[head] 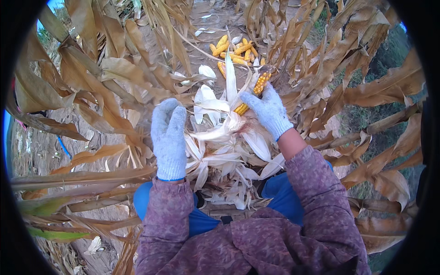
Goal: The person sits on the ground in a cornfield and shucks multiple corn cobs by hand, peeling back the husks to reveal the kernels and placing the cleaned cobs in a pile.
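In a whitish knit glove, my right hand [268,106] grips a yellow ear of corn [262,83], its kernels bare above and below the fingers. Pale husk leaves spread beside the ear on its left. My left hand [169,132], gloved alike, is raised at the left with fingers curled apart from the thumb and nothing visible between them. Between and below the hands lies a heap of dry corn husks [223,160] with brownish silk. Farther off, a pile of husked yellow corn ears [237,51] rests on the soil.
Dry corn stalks and leaves [92,82] crowd the left side, and more dry corn leaves [378,89] reach in from the right. My knees in blue trousers [283,194] flank the husk heap. A thin blue strip [64,147] shows at the left.
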Motion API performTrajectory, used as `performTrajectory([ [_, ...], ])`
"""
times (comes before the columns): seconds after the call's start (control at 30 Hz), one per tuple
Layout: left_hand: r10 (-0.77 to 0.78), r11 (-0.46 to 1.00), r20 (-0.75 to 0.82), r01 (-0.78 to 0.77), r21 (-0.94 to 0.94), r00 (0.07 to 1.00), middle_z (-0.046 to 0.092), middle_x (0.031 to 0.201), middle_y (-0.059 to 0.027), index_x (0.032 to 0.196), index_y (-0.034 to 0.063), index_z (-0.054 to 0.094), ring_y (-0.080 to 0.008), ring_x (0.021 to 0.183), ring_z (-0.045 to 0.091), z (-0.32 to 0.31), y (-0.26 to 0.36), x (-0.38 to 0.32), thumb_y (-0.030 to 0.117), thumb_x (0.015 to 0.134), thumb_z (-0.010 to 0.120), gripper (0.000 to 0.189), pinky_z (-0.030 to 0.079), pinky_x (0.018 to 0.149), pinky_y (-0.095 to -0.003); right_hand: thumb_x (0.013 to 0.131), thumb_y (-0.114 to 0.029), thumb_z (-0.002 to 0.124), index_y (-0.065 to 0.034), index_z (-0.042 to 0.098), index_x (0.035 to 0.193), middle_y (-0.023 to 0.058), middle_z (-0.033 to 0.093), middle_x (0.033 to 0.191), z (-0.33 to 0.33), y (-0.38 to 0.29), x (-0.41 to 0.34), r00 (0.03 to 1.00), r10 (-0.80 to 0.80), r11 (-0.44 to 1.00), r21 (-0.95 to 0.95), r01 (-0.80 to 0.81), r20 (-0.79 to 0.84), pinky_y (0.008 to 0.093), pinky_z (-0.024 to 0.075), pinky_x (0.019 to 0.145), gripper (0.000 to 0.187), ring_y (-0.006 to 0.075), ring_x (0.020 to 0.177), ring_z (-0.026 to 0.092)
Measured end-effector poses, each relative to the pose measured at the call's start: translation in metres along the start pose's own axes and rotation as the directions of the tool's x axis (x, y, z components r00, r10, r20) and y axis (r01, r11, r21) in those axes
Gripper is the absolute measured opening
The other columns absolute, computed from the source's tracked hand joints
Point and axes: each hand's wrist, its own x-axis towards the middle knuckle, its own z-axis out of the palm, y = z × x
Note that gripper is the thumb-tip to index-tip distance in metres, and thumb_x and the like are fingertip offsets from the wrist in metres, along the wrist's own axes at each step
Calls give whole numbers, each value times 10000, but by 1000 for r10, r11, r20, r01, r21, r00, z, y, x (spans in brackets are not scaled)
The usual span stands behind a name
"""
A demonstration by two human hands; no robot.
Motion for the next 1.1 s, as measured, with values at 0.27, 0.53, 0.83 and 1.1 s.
performTrajectory([
  [0.27, 145, 916, 329, -252, 312, 933, 700, 1312, -125, 1411, 5, 663, -192, 1176, 685, 22, 3, -11, 122, 956, 786, 485, 546, 1031, -336, 912, -444, 825, -25, 588, 1394, 227, 666, 1235, 24, -41, -46, 928, -151, 797, -514, 318, 340, 506, 563, 959, 681, 437, 1137, 691],
  [0.53, 100, 981, 242, -137, 141, 965, 739, 1143, -83, 1200, -45, 750, -150, 1078, 684, 31, -9, -15, 45, 1058, 601, 224, 551, 964, -313, 883, -437, 849, -30, 586, 1387, 254, 680, 1218, 34, -55, -55, 893, -106, 835, -449, 318, 437, 509, 562, 964, 700, 446, 1140, 689],
  [0.83, -141, 848, 50, 147, -508, 989, 645, 1005, -46, 1150, 33, 642, -171, 955, 644, 37, -15, -10, 157, 1143, 500, 189, 553, 901, -350, 906, -385, 888, 28, 562, 1464, 210, 689, 1353, 33, -36, -46, 882, -13, 1000, 2, 14, 471, 406, 546, 1085, 767, 317, 1261, 686],
  [1.1, -247, 796, -11, 196, -573, 969, 436, 757, 16, 1060, 40, 649, -119, 648, 386, 9, 0, 10, 196, 1124, 576, 184, 387, 599, -298, 1187, -419, 410, -122, 448, 1613, 99, 528, 1619, 5, -2, -9, 880, 442, 321, 885, -337, 175, 445, 442, 1224, 521, 275, 1440, 540],
])
